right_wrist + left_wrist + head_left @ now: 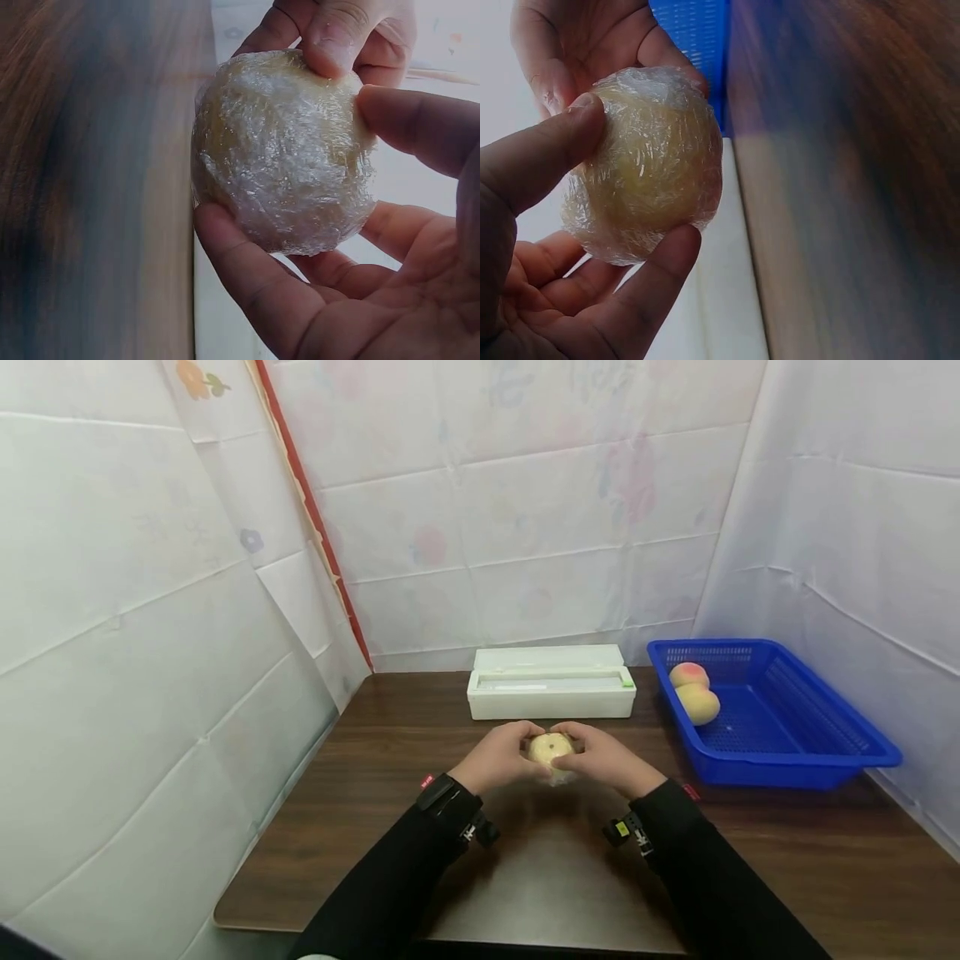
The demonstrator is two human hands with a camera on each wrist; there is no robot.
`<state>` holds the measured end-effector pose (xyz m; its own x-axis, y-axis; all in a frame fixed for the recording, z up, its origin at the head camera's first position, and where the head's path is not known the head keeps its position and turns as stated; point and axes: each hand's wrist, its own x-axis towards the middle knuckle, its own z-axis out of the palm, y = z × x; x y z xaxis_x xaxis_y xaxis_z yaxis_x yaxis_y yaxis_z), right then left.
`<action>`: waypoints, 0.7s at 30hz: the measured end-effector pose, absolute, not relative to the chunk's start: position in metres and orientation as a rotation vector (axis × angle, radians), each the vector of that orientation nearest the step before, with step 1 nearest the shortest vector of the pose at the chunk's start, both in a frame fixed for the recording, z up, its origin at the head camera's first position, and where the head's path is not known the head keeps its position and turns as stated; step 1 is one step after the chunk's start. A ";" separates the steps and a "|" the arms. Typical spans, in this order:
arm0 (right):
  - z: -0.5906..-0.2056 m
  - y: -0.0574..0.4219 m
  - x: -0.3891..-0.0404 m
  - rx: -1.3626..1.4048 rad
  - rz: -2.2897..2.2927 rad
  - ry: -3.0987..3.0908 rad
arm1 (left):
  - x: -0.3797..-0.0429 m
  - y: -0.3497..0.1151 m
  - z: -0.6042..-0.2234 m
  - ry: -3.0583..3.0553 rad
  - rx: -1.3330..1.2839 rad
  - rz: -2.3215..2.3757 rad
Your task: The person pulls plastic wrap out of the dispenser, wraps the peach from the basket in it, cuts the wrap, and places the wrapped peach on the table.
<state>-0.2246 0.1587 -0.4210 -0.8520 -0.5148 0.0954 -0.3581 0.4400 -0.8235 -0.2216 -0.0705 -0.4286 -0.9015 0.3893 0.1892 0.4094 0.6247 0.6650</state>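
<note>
A pale yellow peach (551,747) wrapped in crinkled cling film is held between both hands above the middle of the table. My left hand (504,755) grips its left side, thumb (570,139) on one face and fingers curled round the other. From the opposite side my right hand (606,760) holds it the same way, with a fingertip (217,225) pressed to the film. Shiny folds of the film cover the peach (649,165) closely in the left wrist view. Parts of the fingers are hidden behind it.
Behind the hands stands a white cling film box (551,700) with its lid raised. To the right is a blue plastic basket (795,760) with two peaches (697,703) at its left side. White sheeting hangs around the brown table (360,860).
</note>
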 end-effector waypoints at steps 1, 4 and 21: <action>-0.422 0.159 -0.225 -0.774 -1.372 2.518 | -0.223 -0.070 -0.430 -2.813 -0.693 -1.159; -0.426 0.159 -0.227 -0.770 -1.346 2.528 | -0.225 -0.069 -0.436 -2.832 -0.694 -1.170; -0.437 0.160 -0.230 -0.732 -1.270 2.549 | -0.228 -0.067 -0.446 -2.872 -0.727 -1.205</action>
<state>-0.2299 0.1602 -0.4374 -0.8571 -0.5137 0.0395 -0.3408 0.5079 -0.7912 -0.2280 -0.0665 -0.4457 -0.8950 0.4294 0.1206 0.3869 0.6128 0.6891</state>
